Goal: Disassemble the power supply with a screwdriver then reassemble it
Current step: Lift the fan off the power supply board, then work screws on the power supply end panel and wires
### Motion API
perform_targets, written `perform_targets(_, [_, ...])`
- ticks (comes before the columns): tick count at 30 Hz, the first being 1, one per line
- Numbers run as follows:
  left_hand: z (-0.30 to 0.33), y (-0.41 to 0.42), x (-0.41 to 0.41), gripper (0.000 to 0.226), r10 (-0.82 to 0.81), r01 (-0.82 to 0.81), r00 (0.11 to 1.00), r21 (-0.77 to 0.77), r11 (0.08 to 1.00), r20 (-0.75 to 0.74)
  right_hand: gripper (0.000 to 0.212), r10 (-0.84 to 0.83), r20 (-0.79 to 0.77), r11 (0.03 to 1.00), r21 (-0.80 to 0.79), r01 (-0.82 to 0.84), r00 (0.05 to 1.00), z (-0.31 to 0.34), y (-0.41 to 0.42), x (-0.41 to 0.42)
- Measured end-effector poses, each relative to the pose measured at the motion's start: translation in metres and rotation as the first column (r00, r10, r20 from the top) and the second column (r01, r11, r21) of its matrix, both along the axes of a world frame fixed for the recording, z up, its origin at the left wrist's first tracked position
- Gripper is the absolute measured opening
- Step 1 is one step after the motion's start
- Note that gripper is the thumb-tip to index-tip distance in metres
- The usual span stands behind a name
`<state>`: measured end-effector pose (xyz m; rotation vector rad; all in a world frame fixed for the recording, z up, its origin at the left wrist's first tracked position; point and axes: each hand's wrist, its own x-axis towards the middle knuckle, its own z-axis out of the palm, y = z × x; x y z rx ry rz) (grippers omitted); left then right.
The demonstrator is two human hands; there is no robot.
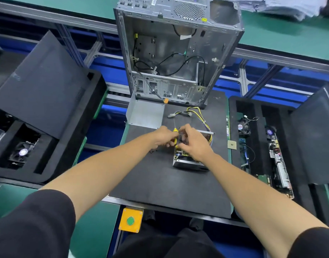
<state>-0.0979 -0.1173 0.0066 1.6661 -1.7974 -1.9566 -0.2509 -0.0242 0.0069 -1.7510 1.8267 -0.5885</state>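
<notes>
The open power supply lies on the black mat, its circuit board showing inside a metal base. Its grey metal cover lies apart at the mat's far left. A bundle of yellow and black cables runs from the unit toward the case. My left hand grips a yellow-handled screwdriver, whose thin shaft points away from me. My right hand reaches over the board with curled fingers, pinching something small I cannot make out. Both hands meet above the unit's far left corner.
An empty computer case stands open at the mat's far edge. Black foam trays flank the mat: the left one holds a fan, the right one holds a fan and a motherboard. A yellow box with a green button sits at the near edge.
</notes>
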Motion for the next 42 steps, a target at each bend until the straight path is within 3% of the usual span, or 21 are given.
perform_targets(4, [0.008,0.003,-0.003,0.023,0.054,-0.046,0.991,0.069,0.997,-0.124,0.041,0.001,-0.137,0.999,0.037,0.004,0.991,0.004,-0.002,0.011])
perform_targets(7, [0.011,0.005,0.000,0.023,0.061,-0.056,0.974,0.029,0.998,-0.217,0.029,-0.026,-0.167,1.000,-0.001,0.026,0.986,0.006,-0.003,0.012])
perform_targets(10, [0.010,0.012,0.006,0.014,0.072,-0.080,0.957,-0.018,0.997,-0.281,0.009,-0.202,-0.023,0.976,-0.090,0.199,0.979,0.013,-0.005,0.005])
perform_targets(13, [-0.003,0.029,0.018,0.024,-0.152,0.102,0.955,-0.200,0.974,-0.253,0.004,-0.375,0.266,0.902,-0.114,0.415,0.888,0.022,-0.007,-0.002])
perform_targets(17, [-0.028,0.055,0.029,0.048,-0.569,0.502,0.821,-0.428,0.752,-0.036,0.013,-0.443,0.493,0.826,-0.099,0.554,0.749,0.035,-0.009,-0.011])
perform_targets(19, [-0.036,0.062,0.025,0.043,-0.596,0.524,0.802,-0.535,0.663,0.047,0.009,-0.460,0.499,0.815,-0.091,0.573,0.734,0.038,-0.009,-0.015])
perform_targets(24, [-0.037,0.063,0.024,0.027,-0.601,0.466,0.798,-0.663,0.586,0.029,0.011,-0.468,0.486,0.807,-0.106,0.581,0.738,0.044,-0.011,-0.023])
perform_targets(30, [0.010,0.040,0.005,0.008,-0.487,0.342,0.864,-0.557,0.757,-0.132,0.017,-0.484,0.561,0.733,-0.159,0.661,0.671,0.061,-0.022,-0.029])
perform_targets(35, [0.019,0.025,0.000,0.020,-0.415,0.312,0.877,-0.369,0.876,-0.242,0.014,-0.467,0.613,0.689,-0.200,0.697,0.637,0.083,-0.041,-0.042])
perform_targets(39, [0.014,0.014,0.001,0.052,-0.328,0.266,0.902,-0.237,0.934,-0.281,0.014,-0.482,0.622,0.692,-0.162,0.703,0.618,0.084,-0.048,-0.049])
perform_targets(42, [0.016,0.007,-0.003,0.050,-0.294,0.255,0.916,-0.171,0.952,-0.273,0.015,-0.507,0.609,0.691,-0.136,0.710,0.610,0.078,-0.050,-0.049])
